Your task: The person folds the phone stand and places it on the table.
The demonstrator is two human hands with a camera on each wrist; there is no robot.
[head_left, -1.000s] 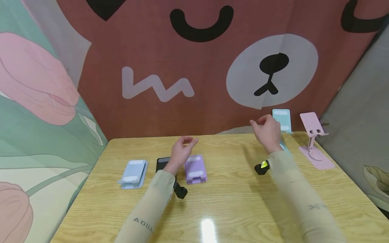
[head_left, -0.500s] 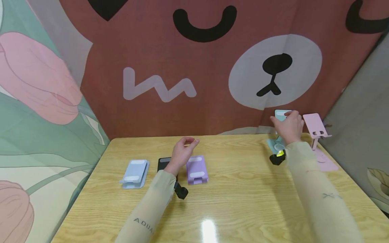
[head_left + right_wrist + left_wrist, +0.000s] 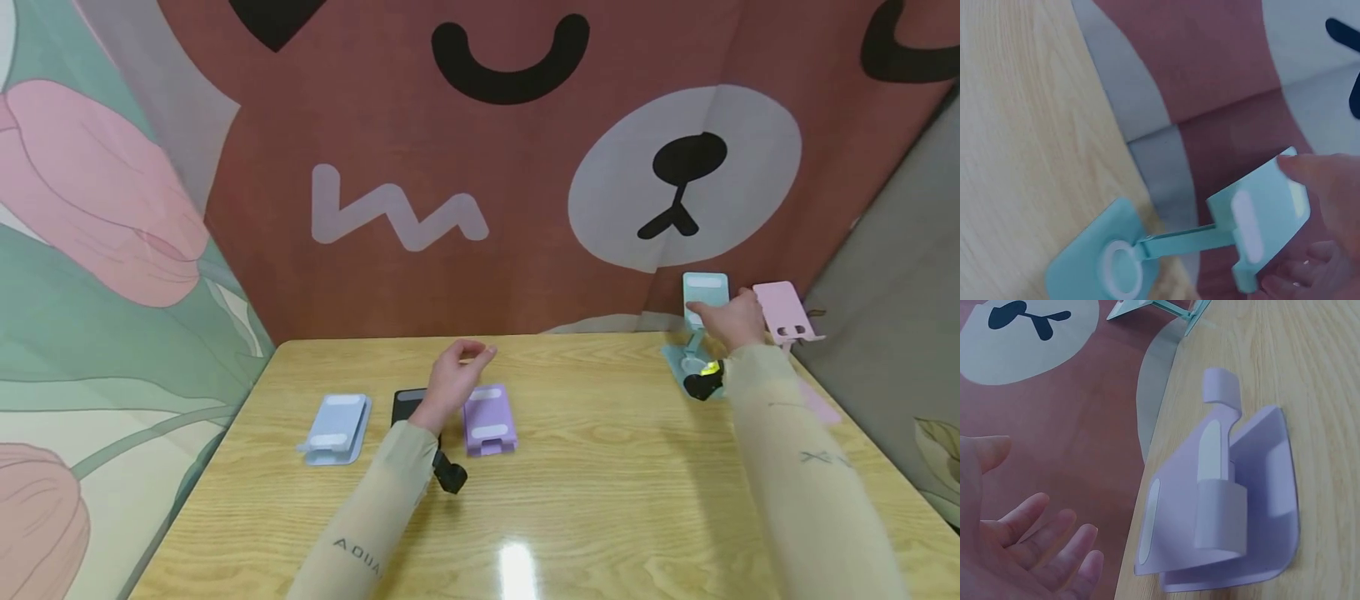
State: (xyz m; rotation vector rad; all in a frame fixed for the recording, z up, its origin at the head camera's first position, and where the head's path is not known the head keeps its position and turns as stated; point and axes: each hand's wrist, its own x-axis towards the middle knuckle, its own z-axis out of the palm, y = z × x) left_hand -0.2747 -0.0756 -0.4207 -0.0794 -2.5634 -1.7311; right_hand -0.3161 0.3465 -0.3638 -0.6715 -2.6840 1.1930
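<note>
My right hand (image 3: 737, 321) is at the upright teal phone stand (image 3: 705, 285) at the table's back right. In the right wrist view the thumb lies at one corner of the stand's tilted plate (image 3: 1275, 209), and the curled fingers (image 3: 1310, 275) come round its other side. The stand's round-ringed base (image 3: 1085, 262) rests near the table edge. My left hand (image 3: 453, 379) hovers with loosely bent fingers, holding nothing. Beside it stands a folded purple phone stand (image 3: 487, 410), and a black phone stand (image 3: 407, 402) is partly hidden under the left wrist.
A folded light blue phone stand (image 3: 337, 423) sits farther left on the wooden table (image 3: 585, 500). To the right of my right hand is an unfolded pink phone stand (image 3: 780, 304), its base partly covered by the sleeve. A bear-print cloth (image 3: 525, 275) hangs behind the table.
My right hand has moved right and back from above the table to the teal stand, and lowered onto its plate. The left hand has stayed in place.
</note>
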